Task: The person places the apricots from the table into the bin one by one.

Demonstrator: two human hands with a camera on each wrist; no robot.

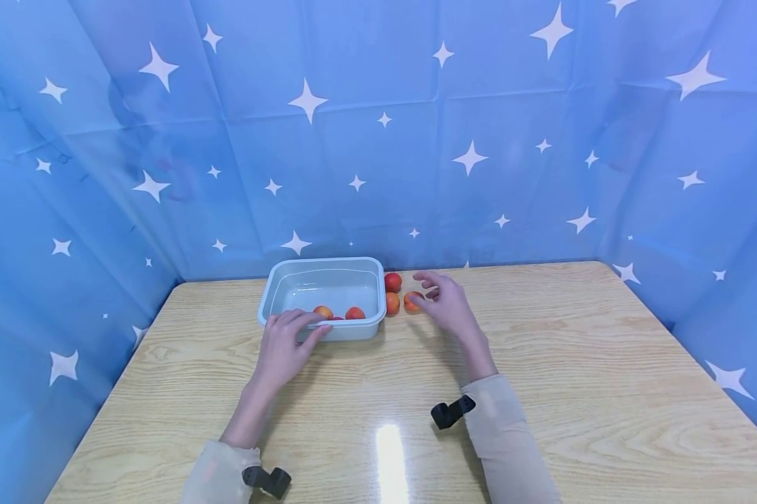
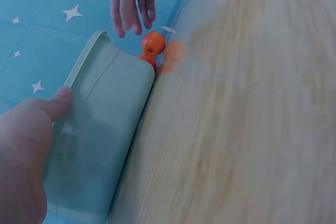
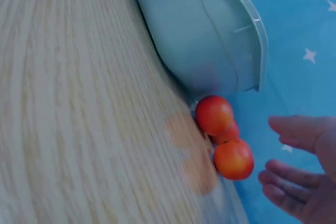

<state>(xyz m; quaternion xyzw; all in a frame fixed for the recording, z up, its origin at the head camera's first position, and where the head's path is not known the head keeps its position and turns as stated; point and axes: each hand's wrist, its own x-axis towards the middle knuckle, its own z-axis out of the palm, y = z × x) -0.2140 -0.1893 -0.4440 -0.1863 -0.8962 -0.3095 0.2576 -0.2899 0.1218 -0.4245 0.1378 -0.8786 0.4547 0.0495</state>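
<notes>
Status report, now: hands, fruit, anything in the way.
Left hand gripping near rim of container. Right hand holding nothing, close to three loose fruits right of container. More fruit inside. No obstruction visible.

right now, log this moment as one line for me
left hand: holds tub by near rim | right hand: empty, beside rightmost fruit | inside tub: more fruits | table: three fruits right of tub
</notes>
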